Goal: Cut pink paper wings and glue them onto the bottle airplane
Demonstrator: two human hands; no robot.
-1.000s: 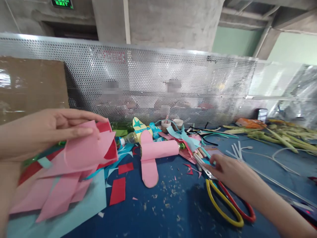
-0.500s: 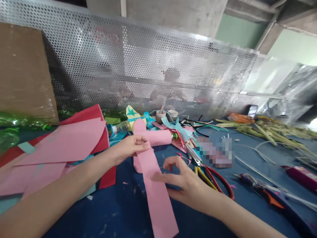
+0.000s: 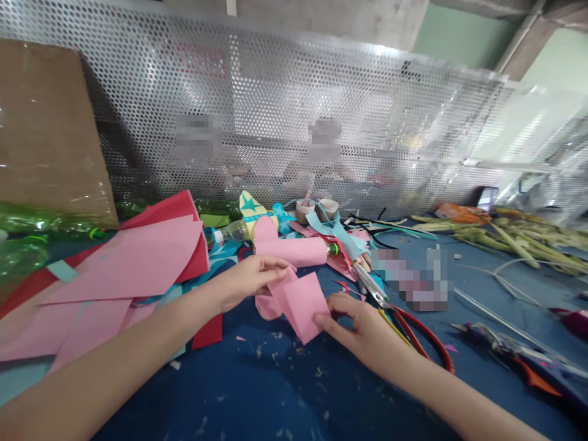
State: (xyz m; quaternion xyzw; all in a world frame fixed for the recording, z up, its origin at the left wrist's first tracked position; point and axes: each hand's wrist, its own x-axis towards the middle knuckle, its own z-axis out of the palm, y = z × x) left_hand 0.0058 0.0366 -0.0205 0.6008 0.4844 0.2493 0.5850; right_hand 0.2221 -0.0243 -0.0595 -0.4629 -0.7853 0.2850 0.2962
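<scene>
A pink paper strip (image 3: pixel 301 303) is folded over between my two hands, above the blue tabletop (image 3: pixel 285 392). My left hand (image 3: pixel 250 278) pinches its upper end, fingers closed on the paper. My right hand (image 3: pixel 361 324) grips the folded lower corner with thumb and fingers. Just behind lies a bottle wrapped in pink paper (image 3: pixel 294 250) with pink wing shapes, like a toy plane. Scissors with red and yellow handles (image 3: pixel 404 324) lie right of my right hand.
A heap of pink, red and light blue paper sheets (image 3: pixel 124 269) covers the left. Green plastic bottles (image 3: pixel 27 242) and cardboard (image 3: pixel 46 135) stand far left. A perforated metal screen (image 3: pixel 294 122) closes the back. Green stalks (image 3: pixel 514 242) and white strips lie at right.
My left hand left the paper heap and took a long pink strip; my right hand came off the scissors, and the strip now lies folded short between both hands.
</scene>
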